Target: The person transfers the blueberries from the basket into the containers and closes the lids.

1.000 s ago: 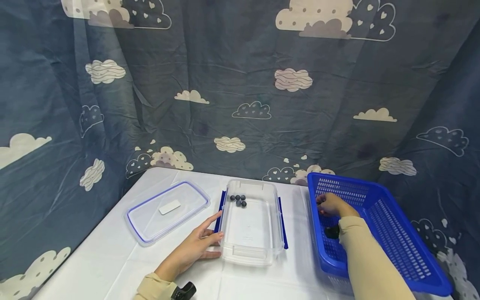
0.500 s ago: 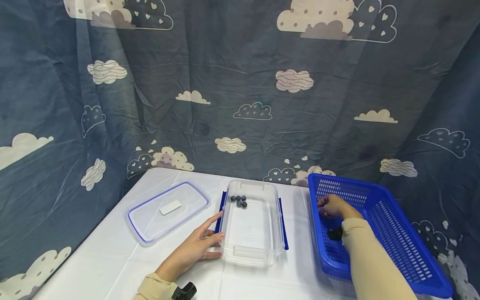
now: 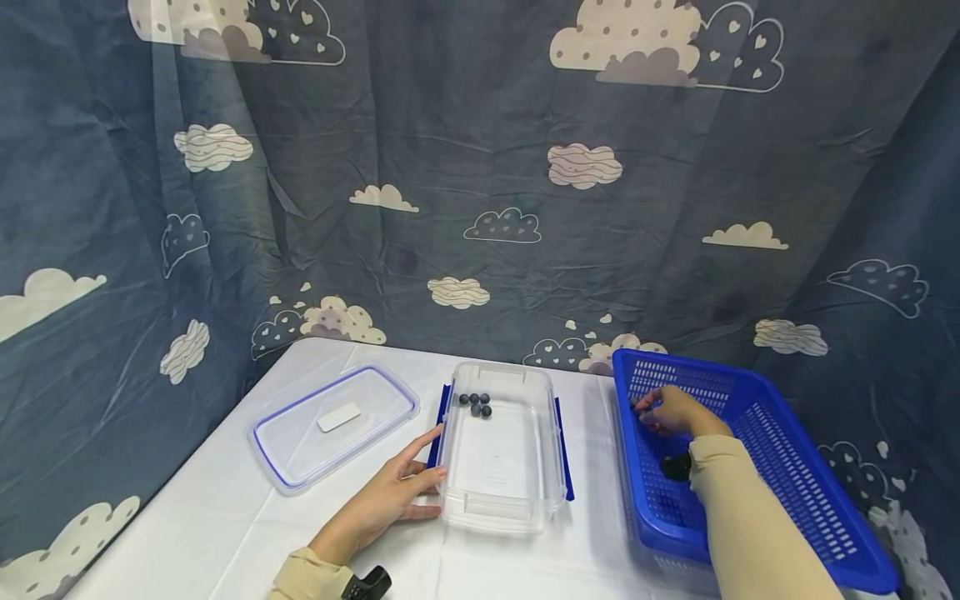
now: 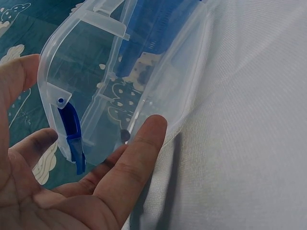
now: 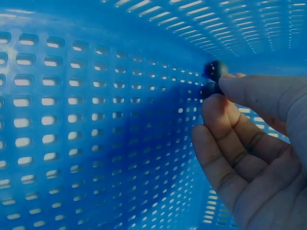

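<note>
My left hand (image 3: 393, 492) rests against the left side of a clear plastic container (image 3: 504, 467), thumb and fingers spread along its wall. Several small dark balls (image 3: 476, 410), much like blueberries, lie in its far left corner. In the left wrist view, a blue side clip (image 4: 72, 129) hangs down between the fingers. My right hand (image 3: 671, 412) reaches into the blue basket (image 3: 832, 492) near its left wall. In the right wrist view, thumb and fingertips pinch a small dark ball (image 5: 218, 69); a second dark ball (image 5: 209, 89) shows just below, partly hidden by the fingers.
A clear lid (image 3: 300, 446) with a blue seal and a white label (image 3: 339, 417) lies on the white-covered table (image 3: 217, 533), left of the container. A dark cloud-print curtain (image 3: 480, 167) hangs behind and at the sides.
The right hand has shifted slightly to the right inside the basket, fingertips still near its left wall. My left hand and the balls in the container have stayed put.
</note>
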Action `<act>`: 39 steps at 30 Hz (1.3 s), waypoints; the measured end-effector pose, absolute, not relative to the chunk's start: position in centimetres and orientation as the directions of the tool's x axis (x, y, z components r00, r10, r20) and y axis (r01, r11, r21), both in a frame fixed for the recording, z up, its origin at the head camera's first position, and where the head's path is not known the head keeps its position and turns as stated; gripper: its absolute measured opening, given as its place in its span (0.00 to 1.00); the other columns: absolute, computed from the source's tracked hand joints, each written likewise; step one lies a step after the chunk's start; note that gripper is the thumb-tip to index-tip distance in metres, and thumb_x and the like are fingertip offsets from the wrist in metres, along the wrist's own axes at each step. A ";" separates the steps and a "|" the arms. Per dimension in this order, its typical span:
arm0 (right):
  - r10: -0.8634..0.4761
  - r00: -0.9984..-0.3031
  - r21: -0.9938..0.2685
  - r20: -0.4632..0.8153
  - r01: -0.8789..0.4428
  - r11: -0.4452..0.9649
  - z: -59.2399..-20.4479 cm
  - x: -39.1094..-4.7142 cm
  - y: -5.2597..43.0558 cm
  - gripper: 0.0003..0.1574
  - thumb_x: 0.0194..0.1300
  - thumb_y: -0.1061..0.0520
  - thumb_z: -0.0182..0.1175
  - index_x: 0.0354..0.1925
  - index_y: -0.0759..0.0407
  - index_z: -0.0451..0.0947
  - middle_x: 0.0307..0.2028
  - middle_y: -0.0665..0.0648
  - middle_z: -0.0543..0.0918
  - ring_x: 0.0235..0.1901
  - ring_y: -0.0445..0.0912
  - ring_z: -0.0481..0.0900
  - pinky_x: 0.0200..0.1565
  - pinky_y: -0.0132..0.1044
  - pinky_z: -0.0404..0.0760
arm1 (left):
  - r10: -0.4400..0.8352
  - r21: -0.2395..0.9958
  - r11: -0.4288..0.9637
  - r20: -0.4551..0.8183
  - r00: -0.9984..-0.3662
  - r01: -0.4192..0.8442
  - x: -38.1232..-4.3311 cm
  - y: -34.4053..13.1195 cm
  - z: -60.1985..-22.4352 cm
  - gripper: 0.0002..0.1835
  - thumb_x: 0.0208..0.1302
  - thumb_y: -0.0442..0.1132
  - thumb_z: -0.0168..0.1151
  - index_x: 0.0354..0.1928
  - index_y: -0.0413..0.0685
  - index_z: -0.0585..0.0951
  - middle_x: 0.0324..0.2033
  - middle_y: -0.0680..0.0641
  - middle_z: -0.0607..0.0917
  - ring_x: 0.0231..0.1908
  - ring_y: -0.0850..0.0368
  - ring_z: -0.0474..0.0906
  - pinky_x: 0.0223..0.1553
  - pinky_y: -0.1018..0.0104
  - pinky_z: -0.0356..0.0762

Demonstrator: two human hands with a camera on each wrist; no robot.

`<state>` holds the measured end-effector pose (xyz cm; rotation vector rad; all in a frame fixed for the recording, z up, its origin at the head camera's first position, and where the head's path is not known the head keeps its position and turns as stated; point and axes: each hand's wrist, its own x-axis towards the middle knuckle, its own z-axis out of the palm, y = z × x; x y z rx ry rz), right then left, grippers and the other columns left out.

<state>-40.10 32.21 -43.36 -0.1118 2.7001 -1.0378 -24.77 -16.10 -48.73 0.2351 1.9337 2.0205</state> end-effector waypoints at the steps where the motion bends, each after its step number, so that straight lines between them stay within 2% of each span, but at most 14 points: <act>1: -0.153 -0.968 -0.669 -0.200 0.021 0.743 -43.3 -40.2 32.3 0.10 0.69 0.70 0.61 0.47 0.77 0.77 0.32 0.57 0.81 0.31 0.45 0.79 0.33 0.35 0.84 | 0.348 0.992 -0.022 -0.110 -0.931 -0.125 -24.8 -16.1 -48.7 0.41 0.79 0.47 0.64 0.87 0.66 0.56 0.59 0.35 0.72 0.52 0.50 0.75 0.56 0.50 0.92; 12: -0.180 -0.972 -0.698 -0.154 -0.021 0.715 -41.3 -39.4 31.8 0.13 0.72 0.71 0.60 0.50 0.81 0.74 0.28 0.56 0.79 0.25 0.43 0.76 0.29 0.33 0.82 | 0.338 0.992 -0.015 -0.115 -0.934 -0.127 -24.8 -16.2 -48.8 0.41 0.80 0.47 0.64 0.87 0.66 0.56 0.57 0.36 0.73 0.51 0.50 0.75 0.55 0.50 0.92; 26: -0.189 -0.975 -0.659 -0.113 -0.069 0.749 -39.0 -39.6 31.5 0.16 0.77 0.66 0.60 0.56 0.77 0.75 0.33 0.59 0.82 0.30 0.45 0.79 0.34 0.35 0.86 | 0.342 0.992 -0.012 -0.111 -0.933 -0.123 -24.7 -16.2 -48.8 0.41 0.79 0.48 0.64 0.87 0.66 0.55 0.57 0.35 0.73 0.52 0.50 0.75 0.56 0.49 0.92; 32: -0.226 -0.972 -0.652 -0.060 -0.134 0.746 -38.1 -39.9 30.7 0.16 0.75 0.64 0.62 0.54 0.76 0.77 0.30 0.56 0.81 0.28 0.43 0.78 0.31 0.33 0.85 | 0.343 0.993 -0.016 -0.108 -0.933 -0.121 -24.7 -16.2 -48.8 0.42 0.79 0.48 0.64 0.87 0.66 0.55 0.58 0.35 0.72 0.52 0.49 0.75 0.56 0.49 0.92; 39: -0.264 -0.965 -0.624 0.003 -0.208 0.753 -36.6 -39.9 29.2 0.17 0.77 0.61 0.62 0.55 0.73 0.79 0.33 0.59 0.82 0.33 0.47 0.81 0.36 0.34 0.87 | 0.349 0.993 -0.010 -0.103 -0.931 -0.114 -24.6 -16.1 -48.8 0.42 0.79 0.48 0.64 0.87 0.66 0.55 0.60 0.34 0.72 0.53 0.49 0.75 0.56 0.49 0.92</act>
